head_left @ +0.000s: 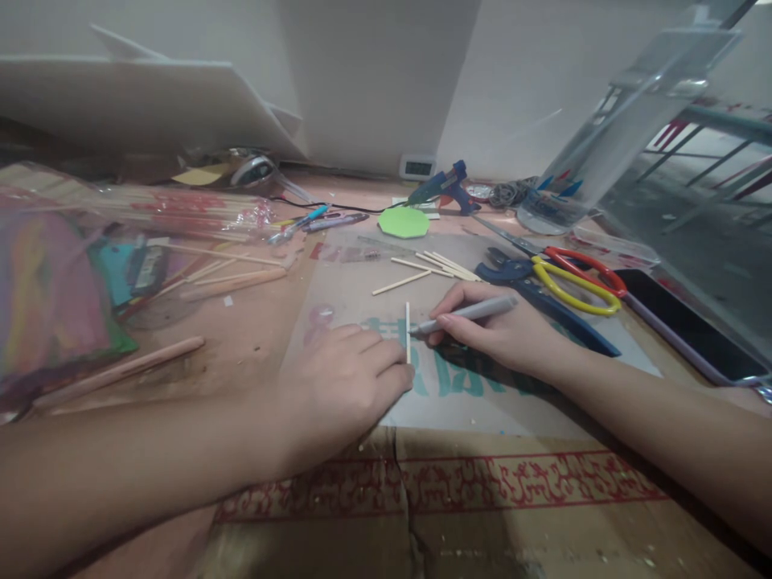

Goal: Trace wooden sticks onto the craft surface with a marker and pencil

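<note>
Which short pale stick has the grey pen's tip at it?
The stick held by the left hand; the other short sticks lie loose farther back, away from the grey pen's tip.

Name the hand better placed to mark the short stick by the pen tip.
Probably the right hand: it holds the gray pen, tip at the short stick, while the left hand holds the stick's near end.

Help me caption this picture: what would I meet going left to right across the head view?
Plastic bag with colourful contents → left hand → thin wooden stick at its fingertips → grey marker → red-and-yellow-handled scissors → smartphone.
</note>
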`<action>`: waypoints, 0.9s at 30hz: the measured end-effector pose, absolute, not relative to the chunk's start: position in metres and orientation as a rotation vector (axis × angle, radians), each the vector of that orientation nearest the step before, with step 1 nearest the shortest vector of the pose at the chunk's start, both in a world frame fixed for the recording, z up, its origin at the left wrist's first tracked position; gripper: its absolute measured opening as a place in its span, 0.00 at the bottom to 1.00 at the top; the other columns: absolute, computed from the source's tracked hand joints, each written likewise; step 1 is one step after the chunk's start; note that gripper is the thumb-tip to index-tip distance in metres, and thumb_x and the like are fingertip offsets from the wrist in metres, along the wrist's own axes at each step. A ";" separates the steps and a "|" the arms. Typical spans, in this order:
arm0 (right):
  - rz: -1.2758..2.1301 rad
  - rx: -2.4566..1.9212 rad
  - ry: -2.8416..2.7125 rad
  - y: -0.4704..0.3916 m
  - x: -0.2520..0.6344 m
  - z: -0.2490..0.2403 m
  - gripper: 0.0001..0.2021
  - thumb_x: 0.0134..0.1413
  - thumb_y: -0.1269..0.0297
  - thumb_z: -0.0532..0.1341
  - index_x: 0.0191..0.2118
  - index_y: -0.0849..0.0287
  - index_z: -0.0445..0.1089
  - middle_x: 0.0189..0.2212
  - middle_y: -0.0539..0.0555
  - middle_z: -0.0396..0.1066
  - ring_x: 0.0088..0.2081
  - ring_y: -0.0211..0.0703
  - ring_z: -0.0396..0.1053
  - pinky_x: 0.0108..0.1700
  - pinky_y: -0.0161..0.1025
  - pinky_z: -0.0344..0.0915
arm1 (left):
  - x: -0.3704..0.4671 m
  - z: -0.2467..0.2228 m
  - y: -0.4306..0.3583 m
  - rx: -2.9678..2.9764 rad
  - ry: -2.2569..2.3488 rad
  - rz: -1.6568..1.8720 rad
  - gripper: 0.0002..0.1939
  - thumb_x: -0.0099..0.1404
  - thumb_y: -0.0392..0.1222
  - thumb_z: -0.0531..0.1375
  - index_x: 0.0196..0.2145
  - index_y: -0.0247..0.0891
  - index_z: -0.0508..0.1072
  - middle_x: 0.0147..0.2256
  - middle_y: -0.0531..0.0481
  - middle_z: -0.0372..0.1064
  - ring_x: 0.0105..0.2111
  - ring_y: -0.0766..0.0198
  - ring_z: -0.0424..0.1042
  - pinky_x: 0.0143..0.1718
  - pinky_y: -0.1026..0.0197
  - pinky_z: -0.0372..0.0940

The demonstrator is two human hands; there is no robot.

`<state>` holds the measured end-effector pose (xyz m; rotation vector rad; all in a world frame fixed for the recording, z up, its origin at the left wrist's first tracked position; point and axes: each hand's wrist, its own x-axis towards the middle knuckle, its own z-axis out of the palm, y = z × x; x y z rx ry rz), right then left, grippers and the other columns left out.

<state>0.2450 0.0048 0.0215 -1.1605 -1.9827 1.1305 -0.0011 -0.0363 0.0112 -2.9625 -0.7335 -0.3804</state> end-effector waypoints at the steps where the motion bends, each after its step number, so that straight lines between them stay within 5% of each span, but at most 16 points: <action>1: 1.140 -1.144 -2.000 0.005 0.245 0.022 0.07 0.60 0.61 0.65 0.34 0.57 0.71 0.28 0.54 0.82 0.31 0.43 0.79 0.32 0.36 0.73 | -0.001 0.012 -0.036 -2.964 -0.742 -0.373 0.13 0.76 0.34 0.52 0.43 0.35 0.77 0.40 0.45 0.76 0.37 0.54 0.71 0.39 0.53 0.63; 27: 1.175 -1.123 -2.025 0.006 0.246 0.023 0.07 0.60 0.60 0.66 0.34 0.58 0.71 0.28 0.54 0.82 0.31 0.43 0.79 0.33 0.37 0.72 | 0.000 0.012 -0.036 -2.934 -0.718 -0.393 0.15 0.77 0.34 0.49 0.42 0.36 0.76 0.35 0.47 0.74 0.33 0.56 0.68 0.35 0.55 0.60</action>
